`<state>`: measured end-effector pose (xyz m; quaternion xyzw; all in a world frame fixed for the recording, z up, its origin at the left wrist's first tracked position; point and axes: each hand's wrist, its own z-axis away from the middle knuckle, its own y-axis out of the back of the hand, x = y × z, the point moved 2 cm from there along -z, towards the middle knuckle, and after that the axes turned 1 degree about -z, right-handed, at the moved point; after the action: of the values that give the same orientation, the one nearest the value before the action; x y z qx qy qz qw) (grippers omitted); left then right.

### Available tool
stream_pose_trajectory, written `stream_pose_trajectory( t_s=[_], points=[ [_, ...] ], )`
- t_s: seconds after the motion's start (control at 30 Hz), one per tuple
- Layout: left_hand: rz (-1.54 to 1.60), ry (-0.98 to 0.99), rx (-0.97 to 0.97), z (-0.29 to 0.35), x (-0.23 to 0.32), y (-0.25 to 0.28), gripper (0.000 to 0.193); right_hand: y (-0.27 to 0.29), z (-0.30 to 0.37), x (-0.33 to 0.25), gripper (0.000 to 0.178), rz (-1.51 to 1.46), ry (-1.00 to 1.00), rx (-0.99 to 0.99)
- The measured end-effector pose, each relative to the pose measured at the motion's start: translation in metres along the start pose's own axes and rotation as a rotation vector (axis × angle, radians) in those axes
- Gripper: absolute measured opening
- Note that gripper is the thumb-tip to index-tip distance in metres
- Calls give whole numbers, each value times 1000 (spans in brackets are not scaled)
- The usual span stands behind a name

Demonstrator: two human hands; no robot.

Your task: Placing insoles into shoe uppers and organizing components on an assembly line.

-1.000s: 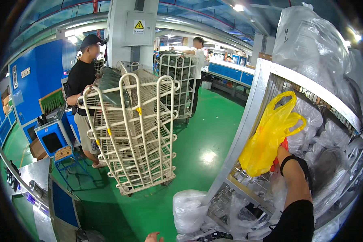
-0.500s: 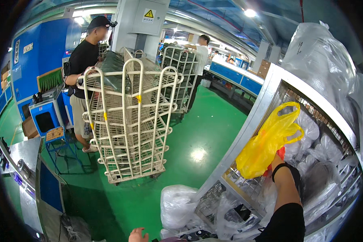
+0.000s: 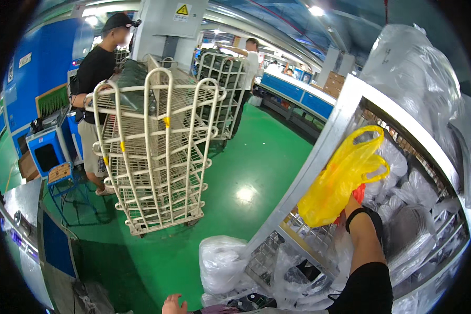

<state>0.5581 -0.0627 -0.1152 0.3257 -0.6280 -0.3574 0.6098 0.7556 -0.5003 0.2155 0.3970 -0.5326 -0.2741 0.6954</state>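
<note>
My right arm, with a dark band at the wrist, reaches into a metal-framed mesh rack [image 3: 311, 167] filled with clear plastic bags. Its hand [image 3: 352, 205] is beside the lower part of a yellow plastic bag [image 3: 332, 183], whose loop handles point up and right. Red plastic [image 3: 359, 193] shows right at that hand. The yellow bag hides my right fingers, so their grip cannot be made out. Low at the bottom edge, my left hand [image 3: 173, 304] shows with fingers apart and nothing in it. Clear plastic bags [image 3: 397, 157] crowd around the yellow one.
A tall cream wire trolley [image 3: 157, 152] with dark green goods on top stands ahead, a person [image 3: 95, 78] gripping its left side. Behind it are another loaded trolley [image 3: 219, 94] and person [image 3: 252, 63]. A bulging clear bag [image 3: 222, 261] sits by the rack; a stool [image 3: 60, 175] stands left.
The whole view has shifted slightly, and the trolley sits further left in it. My right hand stays by the yellow bag; my left hand remains low with its fingers apart.
</note>
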Motion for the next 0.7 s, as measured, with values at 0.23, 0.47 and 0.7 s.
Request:
stream_pose_trajectory(
  t_s=[0.23, 0.47, 0.7],
  points=[
    [226, -117, -214, -73, 100, 54, 33, -21, 10, 66, 36, -183, -345, -156],
    [397, -850, -91, -144, 271, 110, 27, -38, 43, 134, 36, -297, -543, -262],
    [355, -1525, -84, -155, 469, 68, 37, -47, 51, 103, 36, -312, -595, -320]
  ],
)
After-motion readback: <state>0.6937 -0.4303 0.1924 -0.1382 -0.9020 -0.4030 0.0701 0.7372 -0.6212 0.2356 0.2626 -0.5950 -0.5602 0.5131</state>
